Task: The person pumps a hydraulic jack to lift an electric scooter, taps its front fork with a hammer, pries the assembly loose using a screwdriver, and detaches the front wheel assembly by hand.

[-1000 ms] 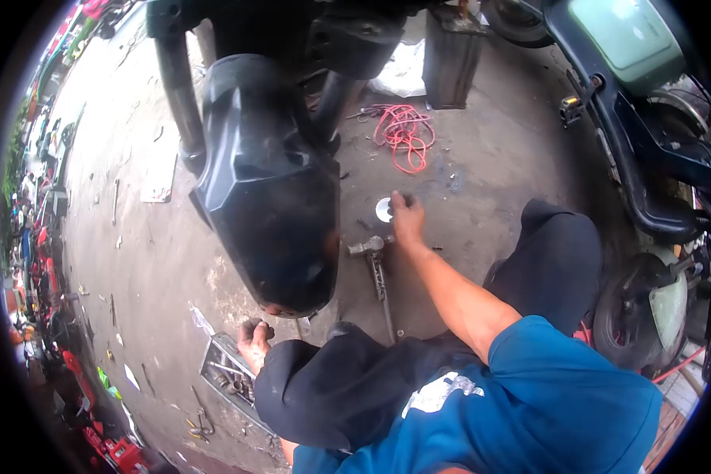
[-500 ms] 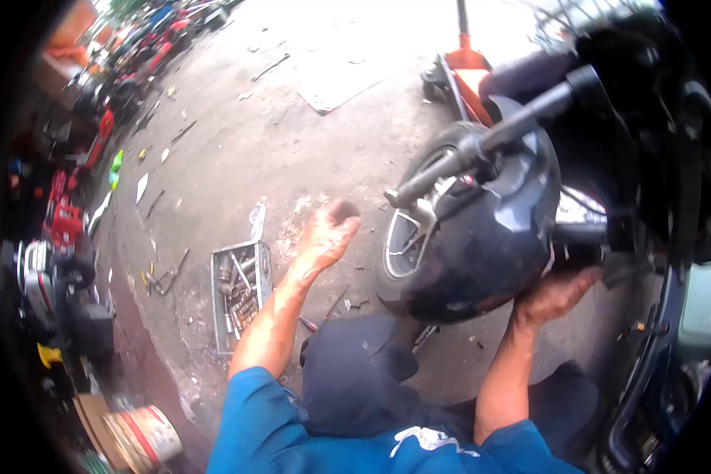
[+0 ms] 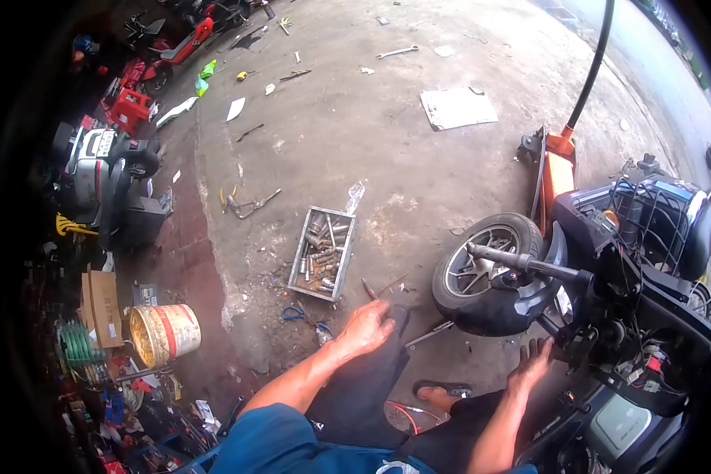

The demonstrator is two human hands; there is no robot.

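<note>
My left hand [image 3: 367, 327] is over my knee, its fingers curled; whether anything is in them is hidden. Just beyond it a screwdriver [image 3: 369, 289] lies on the ground. My right hand [image 3: 532, 363] has its fingers spread, empty, beside the fork below the black front fender [image 3: 494, 312]. The front wheel [image 3: 488, 265] of the partly stripped scooter is turned sideways. Ahead of my left hand sits a metal tray [image 3: 299, 254] holding several sockets and tools. A long-handled tool [image 3: 429, 335] lies between my hands, near the wheel.
An orange floor jack [image 3: 559, 170] with a tall handle stands beyond the wheel. Blue-handled scissors [image 3: 294, 314] and pliers lie near the tray. At left are a white bucket [image 3: 164, 333], a cardboard box [image 3: 103, 308] and a parked scooter [image 3: 99, 170]. A wrench [image 3: 398, 52] lies farther off.
The view has swung left. My left hand has drawn back from near the wheel to my knee. My right hand has come away from the fender, its fingers now spread.
</note>
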